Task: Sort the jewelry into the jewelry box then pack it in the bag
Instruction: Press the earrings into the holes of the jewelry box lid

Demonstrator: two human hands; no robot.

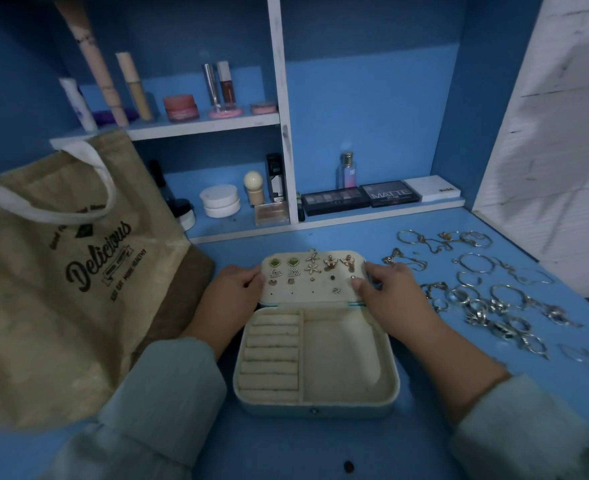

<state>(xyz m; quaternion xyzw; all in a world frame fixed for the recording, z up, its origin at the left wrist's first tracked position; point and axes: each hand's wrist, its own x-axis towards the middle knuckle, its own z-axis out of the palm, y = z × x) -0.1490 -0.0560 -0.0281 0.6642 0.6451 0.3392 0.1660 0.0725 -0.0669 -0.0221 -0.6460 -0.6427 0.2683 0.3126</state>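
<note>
A pale jewelry box (388,372) lies open on the blue table in front of me. Its base has ring rolls on the left and a bare compartment on the right. The raised lid (312,296) carries several pairs of earrings. My left hand (232,289) grips the lid's left edge. My right hand (388,289) grips its right edge, thumb on the lid's face. Loose rings and bracelets (487,299) lie scattered on the table to the right. A beige tote bag (54,282) printed "Delicious" stands at the left.
Shelves behind hold cosmetics: jars (219,201), tubes, eyeshadow palettes (360,197) and a small perfume bottle (346,169). A white panel (546,150) rises at the right. A dark spot (348,465) marks the table near the front edge.
</note>
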